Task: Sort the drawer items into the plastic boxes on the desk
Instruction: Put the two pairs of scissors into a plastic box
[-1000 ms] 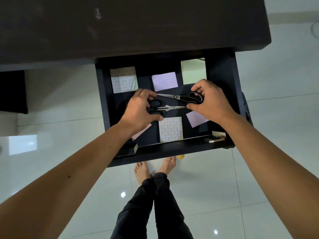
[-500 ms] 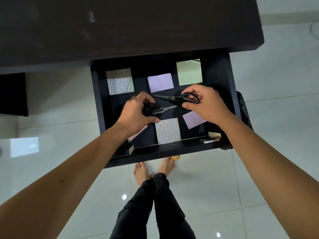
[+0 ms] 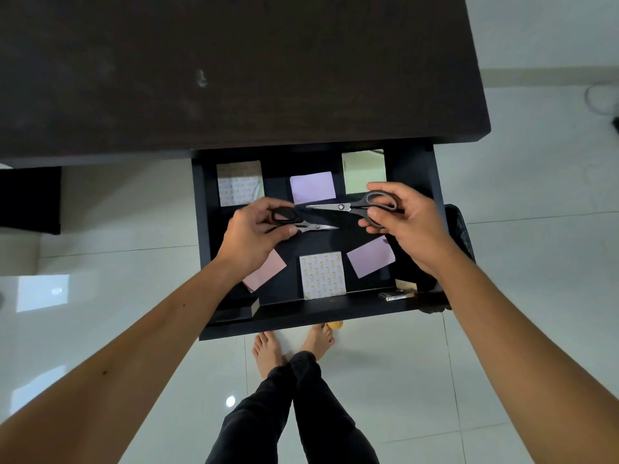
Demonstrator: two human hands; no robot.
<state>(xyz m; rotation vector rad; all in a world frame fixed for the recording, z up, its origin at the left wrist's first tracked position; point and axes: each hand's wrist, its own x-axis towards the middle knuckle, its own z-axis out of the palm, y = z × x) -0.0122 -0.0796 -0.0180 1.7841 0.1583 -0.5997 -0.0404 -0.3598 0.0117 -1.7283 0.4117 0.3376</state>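
Note:
The dark drawer [image 3: 415, 182] stands pulled out from under the dark desk [image 3: 234, 68]. My left hand [image 3: 249, 241] grips the black handles of a small pair of scissors [image 3: 315, 226], blades pointing right. My right hand [image 3: 407, 226] holds a larger grey-handled pair of scissors [image 3: 338, 206] by its handles, blades pointing left. Both pairs are lifted above the drawer floor. Sticky-note pads lie in the drawer: two patterned pads [image 3: 238, 184] [image 3: 322, 274], two purple pads [image 3: 312, 187] [image 3: 371, 261], a green pad [image 3: 363, 172] and a pink pad [image 3: 266, 271] partly under my left wrist. No plastic boxes are in view.
A small dark box [image 3: 248, 308] sits at the drawer's front left corner, and a small metallic item [image 3: 395, 295] lies at the front right. A black bag [image 3: 457, 229] hangs beside the drawer's right side. My legs and bare feet [image 3: 291, 346] stand on glossy white tiles below.
Both hands have lifted their scissors off the drawer floor and drawn apart, the right one toward the right. The pink and front purple pads are now more exposed.

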